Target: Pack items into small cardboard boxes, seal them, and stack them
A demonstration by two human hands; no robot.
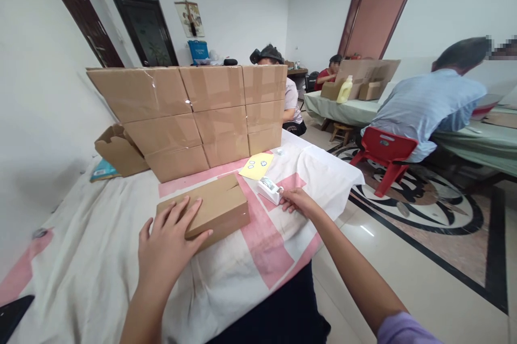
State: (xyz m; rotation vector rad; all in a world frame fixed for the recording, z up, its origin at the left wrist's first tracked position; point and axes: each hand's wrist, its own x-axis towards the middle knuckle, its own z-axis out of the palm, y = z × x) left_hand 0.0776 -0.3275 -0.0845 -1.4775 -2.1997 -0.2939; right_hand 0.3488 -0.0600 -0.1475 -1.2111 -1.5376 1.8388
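Observation:
A closed brown cardboard box (220,198) lies flat on the cloth-covered table. My left hand (172,231) rests on its left part, fingers spread over the top and thumb along the near side. To the right of the box, my right hand (298,201) pinches at the near right end of a small white tape dispenser (269,191). Whether a strip of tape is between those fingertips is too small to tell. Just behind the dispenser is a yellow sheet (256,166) with small outlined shapes on it.
Taped cardboard boxes (222,139) form a wall across the table's back. An open carton (117,153) leans at its left, and a dark device (14,314) lies lower left. One person sits behind the wall; another sits on a red chair (388,147) at right.

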